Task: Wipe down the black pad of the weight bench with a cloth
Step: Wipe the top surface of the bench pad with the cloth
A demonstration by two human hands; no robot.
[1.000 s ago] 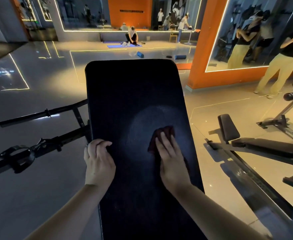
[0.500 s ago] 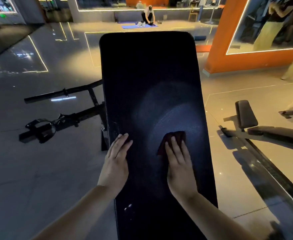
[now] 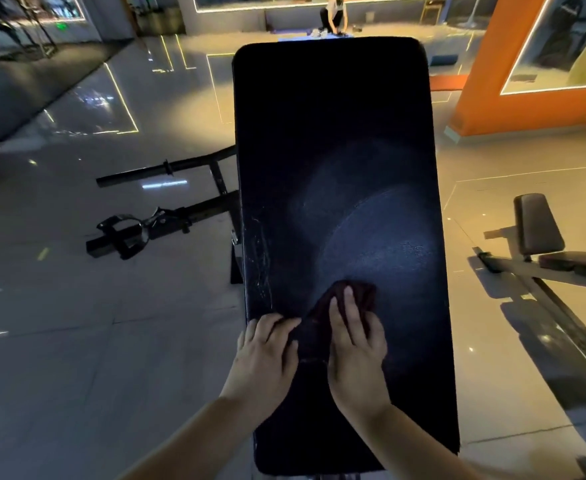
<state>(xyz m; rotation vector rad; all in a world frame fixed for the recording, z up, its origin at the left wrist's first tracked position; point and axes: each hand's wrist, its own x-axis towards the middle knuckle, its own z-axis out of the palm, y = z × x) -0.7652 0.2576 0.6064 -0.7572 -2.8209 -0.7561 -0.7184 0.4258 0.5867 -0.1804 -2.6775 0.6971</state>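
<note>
The long black bench pad (image 3: 333, 140) runs away from me, with a paler wiped patch on its right half. A dark red cloth (image 3: 362, 294) lies on the pad's near part. My right hand (image 3: 355, 348) presses flat on the cloth with straight fingers. The cloth stretches left to my left hand (image 3: 264, 355), which sits by the pad's left edge. Its curled fingers hold the cloth's left corner. Scuff marks show on the pad just beyond the left hand.
The bench's black frame and bar (image 3: 167, 216) lie on the tiled floor to the left. A second bench (image 3: 541, 237) stands at the right. An orange pillar (image 3: 492, 81) with a mirror is at the far right. A person (image 3: 333, 15) crouches far beyond the pad.
My left hand has moved right from the pad's edge and taken the cloth's corner. The right hand with the cloth has slid slightly nearer. The view has tilted down and closer.
</note>
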